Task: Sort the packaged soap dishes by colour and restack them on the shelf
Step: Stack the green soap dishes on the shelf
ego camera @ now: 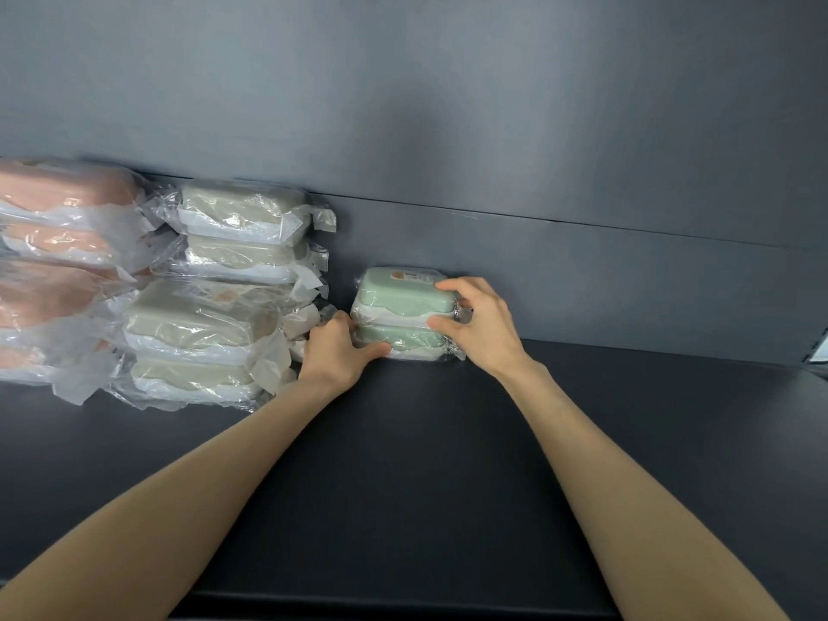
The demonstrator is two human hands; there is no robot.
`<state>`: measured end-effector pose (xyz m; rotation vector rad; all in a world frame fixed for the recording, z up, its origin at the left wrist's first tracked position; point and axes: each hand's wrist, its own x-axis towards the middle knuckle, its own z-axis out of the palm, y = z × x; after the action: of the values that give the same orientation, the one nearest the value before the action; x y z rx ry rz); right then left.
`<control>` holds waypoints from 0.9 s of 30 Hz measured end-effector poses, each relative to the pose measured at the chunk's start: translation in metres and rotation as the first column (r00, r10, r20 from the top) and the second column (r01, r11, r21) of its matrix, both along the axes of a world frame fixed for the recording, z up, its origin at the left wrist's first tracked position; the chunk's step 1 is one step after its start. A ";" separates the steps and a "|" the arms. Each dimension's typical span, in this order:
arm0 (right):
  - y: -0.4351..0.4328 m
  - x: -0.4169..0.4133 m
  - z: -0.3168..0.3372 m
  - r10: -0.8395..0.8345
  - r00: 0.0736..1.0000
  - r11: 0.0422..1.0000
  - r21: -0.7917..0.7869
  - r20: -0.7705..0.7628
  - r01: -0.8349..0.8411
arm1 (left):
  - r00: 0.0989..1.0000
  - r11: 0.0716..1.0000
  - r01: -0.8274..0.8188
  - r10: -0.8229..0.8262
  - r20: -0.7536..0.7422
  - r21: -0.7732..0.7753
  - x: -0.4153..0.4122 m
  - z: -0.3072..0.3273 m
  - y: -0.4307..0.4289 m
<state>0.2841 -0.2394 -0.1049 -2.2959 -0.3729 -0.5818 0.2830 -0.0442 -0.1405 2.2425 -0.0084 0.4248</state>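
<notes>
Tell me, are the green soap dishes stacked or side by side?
Stacked: the upper green soap dish sits flat on the lower green soap dish.

Shelf (403,486), dark, matte. Directly on it: green packaged soap dishes (398,298), a stack of two, held between my left fingers (376,349) and right fingers (441,324). Beige packaged stacks (192,374) lie just left of my left fingers, pink stacks (27,356) farthest left.
</notes>
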 end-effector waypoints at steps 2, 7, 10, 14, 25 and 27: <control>0.000 0.001 0.000 0.001 1.000 1.000 -0.002 0.002 -0.001 | 1.000 1.000 0.005 -0.005 -0.002 0.004 0.000 0.000 0.000; 0.000 0.001 0.000 -0.003 1.000 1.000 -0.019 0.001 0.003 | 1.000 1.000 0.008 -0.008 -0.015 0.000 0.000 0.001 0.001; 0.000 0.000 0.002 -0.011 1.000 0.999 -0.041 -0.006 0.011 | 1.000 1.000 0.003 -0.003 -0.028 -0.003 -0.001 0.002 0.000; 0.001 -0.001 0.006 -0.030 0.999 0.995 -0.092 -0.030 0.027 | 0.999 1.000 0.004 -0.004 -0.052 0.001 -0.003 0.003 0.000; 0.005 -0.018 0.023 -0.093 0.984 0.966 -0.253 -0.149 0.053 | 0.985 0.987 0.103 -0.084 -0.148 0.121 -0.029 0.010 0.006; 0.003 -0.027 0.027 -0.108 0.981 0.963 -0.261 -0.158 0.064 | 0.985 0.983 0.099 -0.075 -0.156 0.154 -0.041 0.011 0.004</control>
<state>0.2575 -0.2361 -0.0774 -2.5992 -0.2787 -0.3916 0.2418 -0.0400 -0.1291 2.4183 -0.0642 0.2142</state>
